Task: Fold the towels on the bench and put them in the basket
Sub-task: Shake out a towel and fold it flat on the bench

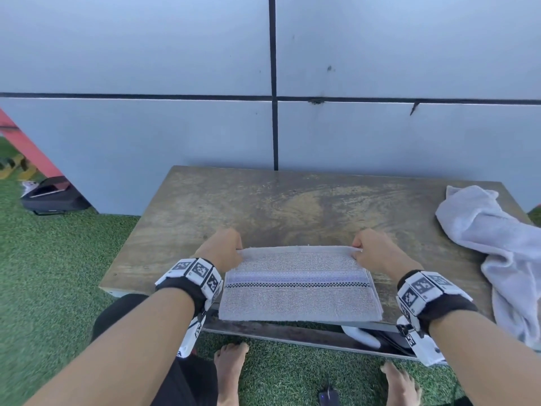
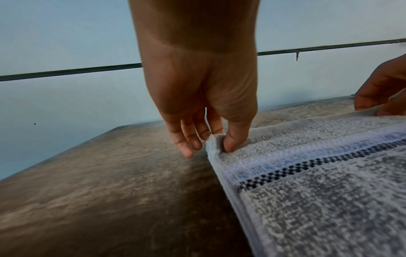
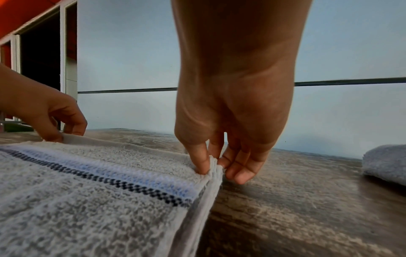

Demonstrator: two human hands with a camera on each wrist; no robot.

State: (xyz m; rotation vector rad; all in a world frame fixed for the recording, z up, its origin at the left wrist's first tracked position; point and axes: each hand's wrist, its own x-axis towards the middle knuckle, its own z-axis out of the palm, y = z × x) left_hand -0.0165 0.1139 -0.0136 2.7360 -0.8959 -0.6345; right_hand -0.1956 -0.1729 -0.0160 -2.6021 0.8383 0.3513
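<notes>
A grey striped towel (image 1: 298, 291) lies folded in layers at the front edge of the wooden bench (image 1: 263, 206). My left hand (image 1: 222, 249) pinches its far left corner (image 2: 214, 144) between thumb and fingers. My right hand (image 1: 377, 249) pinches the far right corner (image 3: 214, 165) the same way. The far edge is lifted slightly off the bench between both hands. A second, pale crumpled towel (image 1: 494, 247) lies at the bench's right end, also seen in the right wrist view (image 3: 384, 161). No basket is in view.
A grey panelled wall (image 1: 175, 127) stands right behind the bench. Green artificial turf (image 1: 52, 273) covers the ground. A black bag (image 1: 52, 197) sits on the turf at the left. My bare feet (image 1: 231, 364) stand under the bench front, near a white object (image 1: 363, 336).
</notes>
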